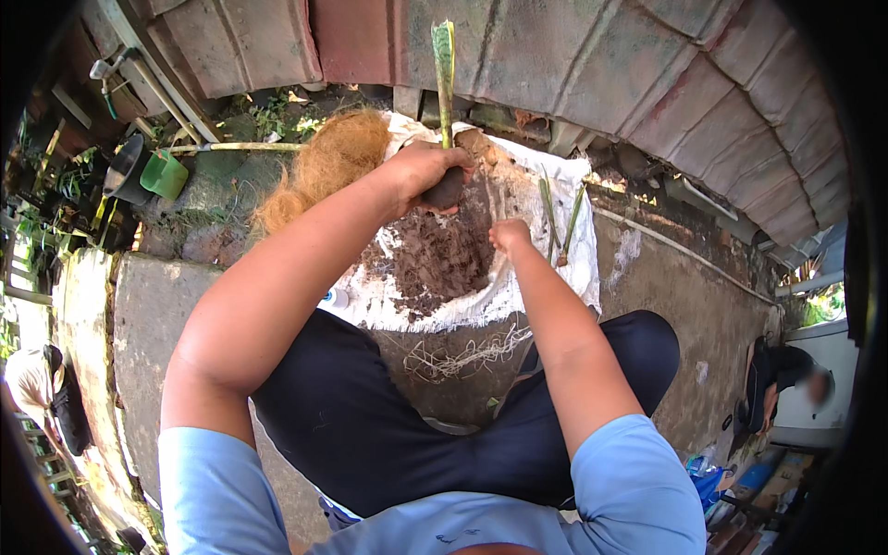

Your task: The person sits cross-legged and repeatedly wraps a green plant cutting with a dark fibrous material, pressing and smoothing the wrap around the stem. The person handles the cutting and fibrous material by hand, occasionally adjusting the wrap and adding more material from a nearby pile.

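Observation:
My left hand (433, 177) is closed around a dark, rounded clump (444, 189), and an upright variegated snake plant leaf (445, 76) rises from it. My right hand (510, 236) is lowered over the white woven sack, its fingers curled; whether anything is in them cannot be told. Beneath both hands, loose brown soil (444, 257) lies heaped on the sack (578, 284). To the right of my right hand are snake plant cuttings (573, 218) on the sack. A mass of tan coconut fibre (343, 156) rests at the sack's left edge.
Pale string (465, 357) lies on the concrete before my legs. A green plastic pot (164, 175) and a dark bucket (125, 170) stand at upper left. Roof sheets (527, 55) span the top. One person (780, 381) bends at far right; another (52, 395) is at far left.

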The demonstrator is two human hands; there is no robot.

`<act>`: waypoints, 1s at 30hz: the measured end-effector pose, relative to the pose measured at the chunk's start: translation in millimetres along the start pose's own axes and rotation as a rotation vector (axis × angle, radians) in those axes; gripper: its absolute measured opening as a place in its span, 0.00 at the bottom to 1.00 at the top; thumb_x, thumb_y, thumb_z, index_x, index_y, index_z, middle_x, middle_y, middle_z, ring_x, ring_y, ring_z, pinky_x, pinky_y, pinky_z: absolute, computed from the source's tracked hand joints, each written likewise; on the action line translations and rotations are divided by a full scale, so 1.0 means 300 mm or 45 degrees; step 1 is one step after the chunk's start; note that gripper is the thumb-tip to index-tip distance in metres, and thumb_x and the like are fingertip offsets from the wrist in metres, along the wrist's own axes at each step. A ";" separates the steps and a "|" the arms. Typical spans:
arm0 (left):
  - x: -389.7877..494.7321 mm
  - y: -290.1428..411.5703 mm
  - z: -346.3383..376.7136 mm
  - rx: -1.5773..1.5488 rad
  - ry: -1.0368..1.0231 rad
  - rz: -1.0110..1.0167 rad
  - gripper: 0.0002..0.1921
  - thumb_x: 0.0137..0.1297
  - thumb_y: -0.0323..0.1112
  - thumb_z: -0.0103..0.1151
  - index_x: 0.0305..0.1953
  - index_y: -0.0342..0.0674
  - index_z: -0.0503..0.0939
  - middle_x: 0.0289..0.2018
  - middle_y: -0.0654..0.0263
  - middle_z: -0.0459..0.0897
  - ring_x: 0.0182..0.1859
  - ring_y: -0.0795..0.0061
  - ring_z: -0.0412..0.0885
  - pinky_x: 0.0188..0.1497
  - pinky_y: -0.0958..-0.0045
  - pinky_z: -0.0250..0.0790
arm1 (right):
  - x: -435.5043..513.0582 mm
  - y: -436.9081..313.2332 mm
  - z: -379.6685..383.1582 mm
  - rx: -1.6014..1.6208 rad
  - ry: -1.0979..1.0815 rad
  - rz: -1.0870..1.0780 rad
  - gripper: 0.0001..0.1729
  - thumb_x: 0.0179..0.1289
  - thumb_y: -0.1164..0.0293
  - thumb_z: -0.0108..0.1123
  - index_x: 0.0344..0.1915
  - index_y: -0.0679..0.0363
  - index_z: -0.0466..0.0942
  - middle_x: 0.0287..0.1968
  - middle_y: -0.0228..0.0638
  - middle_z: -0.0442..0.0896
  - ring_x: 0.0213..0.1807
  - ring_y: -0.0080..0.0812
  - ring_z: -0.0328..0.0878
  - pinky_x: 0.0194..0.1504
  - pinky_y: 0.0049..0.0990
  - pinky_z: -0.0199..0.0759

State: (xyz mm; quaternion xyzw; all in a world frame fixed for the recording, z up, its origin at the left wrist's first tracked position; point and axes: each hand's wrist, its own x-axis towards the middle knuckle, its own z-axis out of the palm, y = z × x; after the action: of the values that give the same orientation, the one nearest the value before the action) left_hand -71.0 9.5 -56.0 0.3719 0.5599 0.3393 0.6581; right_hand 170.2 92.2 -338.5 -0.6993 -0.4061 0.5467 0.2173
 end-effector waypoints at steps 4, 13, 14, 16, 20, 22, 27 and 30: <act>0.080 -0.007 0.067 0.015 -0.029 0.042 0.12 0.68 0.39 0.64 0.38 0.35 0.83 0.36 0.62 0.82 0.33 0.72 0.83 0.34 0.67 0.86 | 0.207 0.319 -0.108 -0.529 0.052 -0.189 0.12 0.66 0.78 0.64 0.50 0.66 0.84 0.44 0.41 0.91 0.38 0.31 0.89 0.40 0.29 0.83; 0.146 -0.022 0.085 0.014 0.020 0.032 0.12 0.67 0.39 0.65 0.39 0.34 0.82 0.33 0.61 0.81 0.30 0.72 0.83 0.33 0.70 0.84 | 0.061 0.258 0.058 -0.672 0.254 -0.014 0.22 0.59 0.62 0.77 0.50 0.59 0.86 0.51 0.39 0.90 0.55 0.41 0.86 0.58 0.35 0.78; 0.154 -0.024 0.092 0.007 -0.005 0.036 0.12 0.68 0.39 0.65 0.40 0.34 0.82 0.33 0.61 0.81 0.30 0.72 0.82 0.34 0.70 0.85 | 0.055 0.258 0.063 -0.704 0.231 -0.044 0.21 0.59 0.62 0.77 0.50 0.59 0.85 0.51 0.40 0.89 0.56 0.42 0.86 0.58 0.36 0.78; 0.171 -0.026 0.102 0.005 -0.033 0.045 0.12 0.68 0.39 0.64 0.40 0.34 0.82 0.33 0.62 0.81 0.30 0.72 0.82 0.34 0.70 0.85 | 0.066 0.266 0.067 -0.764 0.189 -0.112 0.21 0.60 0.61 0.76 0.51 0.58 0.85 0.53 0.43 0.88 0.57 0.43 0.85 0.59 0.37 0.78; 0.182 -0.037 0.098 0.055 -0.020 0.036 0.13 0.68 0.40 0.64 0.40 0.34 0.82 0.33 0.62 0.81 0.30 0.72 0.82 0.33 0.70 0.84 | 0.069 0.263 0.063 -0.674 0.227 -0.091 0.18 0.64 0.64 0.71 0.52 0.57 0.83 0.53 0.48 0.87 0.57 0.45 0.84 0.60 0.38 0.77; 0.176 -0.033 0.095 0.073 0.003 0.051 0.13 0.68 0.40 0.64 0.40 0.34 0.82 0.33 0.62 0.81 0.29 0.72 0.82 0.33 0.70 0.84 | 0.056 0.247 0.060 -0.586 0.328 -0.062 0.16 0.65 0.67 0.68 0.52 0.56 0.82 0.52 0.49 0.87 0.57 0.46 0.84 0.60 0.39 0.76; 0.140 -0.021 0.060 0.103 0.065 0.092 0.13 0.68 0.39 0.64 0.40 0.34 0.81 0.33 0.60 0.82 0.28 0.72 0.83 0.32 0.70 0.84 | -0.049 0.163 0.008 -0.183 0.050 0.021 0.17 0.67 0.81 0.60 0.55 0.60 0.79 0.56 0.47 0.82 0.48 0.36 0.84 0.50 0.32 0.84; 0.114 -0.004 0.051 0.083 0.063 0.079 0.13 0.70 0.39 0.64 0.43 0.33 0.82 0.38 0.61 0.84 0.36 0.71 0.84 0.37 0.66 0.84 | -0.080 0.168 -0.039 -0.012 -0.123 0.020 0.21 0.64 0.85 0.62 0.56 0.60 0.78 0.51 0.44 0.81 0.46 0.33 0.84 0.46 0.28 0.87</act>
State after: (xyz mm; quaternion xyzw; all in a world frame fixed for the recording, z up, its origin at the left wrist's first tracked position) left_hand -51.0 36.7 -72.1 0.4020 0.5750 0.3502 0.6206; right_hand 196.2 45.6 -358.6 -0.6761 -0.4132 0.5797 0.1900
